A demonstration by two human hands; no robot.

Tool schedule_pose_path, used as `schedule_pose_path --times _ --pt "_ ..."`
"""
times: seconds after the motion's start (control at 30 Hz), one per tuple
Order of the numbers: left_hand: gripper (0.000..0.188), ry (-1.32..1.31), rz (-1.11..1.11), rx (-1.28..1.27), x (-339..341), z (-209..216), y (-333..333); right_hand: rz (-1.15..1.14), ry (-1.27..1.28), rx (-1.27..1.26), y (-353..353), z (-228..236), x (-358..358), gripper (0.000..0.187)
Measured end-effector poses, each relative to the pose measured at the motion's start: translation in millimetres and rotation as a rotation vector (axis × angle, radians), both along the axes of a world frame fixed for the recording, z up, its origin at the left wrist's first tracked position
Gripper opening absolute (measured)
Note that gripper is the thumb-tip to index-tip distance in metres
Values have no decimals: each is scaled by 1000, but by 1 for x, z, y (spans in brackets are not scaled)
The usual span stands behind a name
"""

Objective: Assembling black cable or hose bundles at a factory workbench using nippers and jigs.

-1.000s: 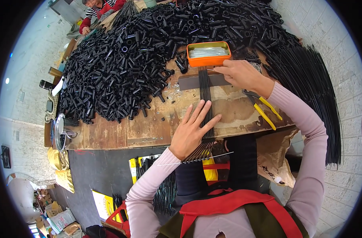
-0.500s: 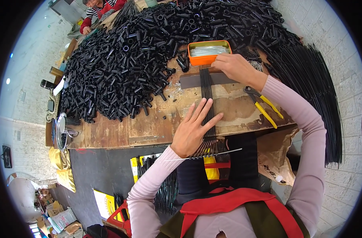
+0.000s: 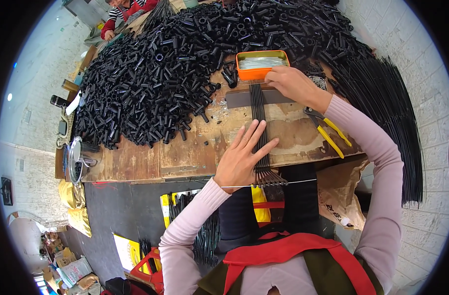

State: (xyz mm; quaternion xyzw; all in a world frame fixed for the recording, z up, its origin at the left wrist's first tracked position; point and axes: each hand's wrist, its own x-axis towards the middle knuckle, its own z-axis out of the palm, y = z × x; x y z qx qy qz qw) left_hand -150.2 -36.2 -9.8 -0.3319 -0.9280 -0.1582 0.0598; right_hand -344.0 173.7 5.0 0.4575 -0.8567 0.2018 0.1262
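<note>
At the far left edge of the wooden workbench [image 3: 136, 164] we see a metal pot [image 3: 76, 158], and above it the great heap of short black plastic tubes [image 3: 185, 59] that covers most of the bench top.

Moving right, our left hand [image 3: 244, 157] lies flat and open, fingers spread, palm down on a row of thin black rods [image 3: 260, 132]. It presses them against the wood and grips nothing. The rods run side by side from the bench's near edge, where their ends fan out past a thin wire [image 3: 268, 183] lying across them, up under a dark flat bar [image 3: 259, 97] set crosswise over them.

Just beyond that bar sits an orange tin [image 3: 262, 64] holding silvery pins. Our right hand [image 3: 293, 83] rests at the tin's right corner and on the bar's right end, fingers curled down; we cannot tell whether it has hold of anything.

Right of that wrist, yellow-handled pliers [image 3: 330, 132] lie on the bench. Farther right, a large bundle of long black rods [image 3: 382, 108] hangs over the bench's edge.
</note>
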Motion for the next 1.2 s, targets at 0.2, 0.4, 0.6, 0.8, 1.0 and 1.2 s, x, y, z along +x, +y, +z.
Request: schedule_pose_path --times 0.2,0.4,0.6,0.8,1.0,1.2 --pt "74 71 -3 -53 -1 -8 -1 -59 -32 -204 -24 16 -57 14" --pt "76 71 -16 -54 2 -6 -2 -246 -77 260 -39 22 -81 12" --pt "70 27 -33 32 10 -1 -4 -149 -45 17 -28 29 -65 11" --pt "73 41 -17 152 23 -7 -2 -156 52 112 -38 13 -76 10" --pt "75 64 -25 132 22 -10 2 -227 -98 217 -36 30 -83 10" --pt "77 63 -1 148 25 -11 -1 -61 -3 4 -16 36 -10 11"
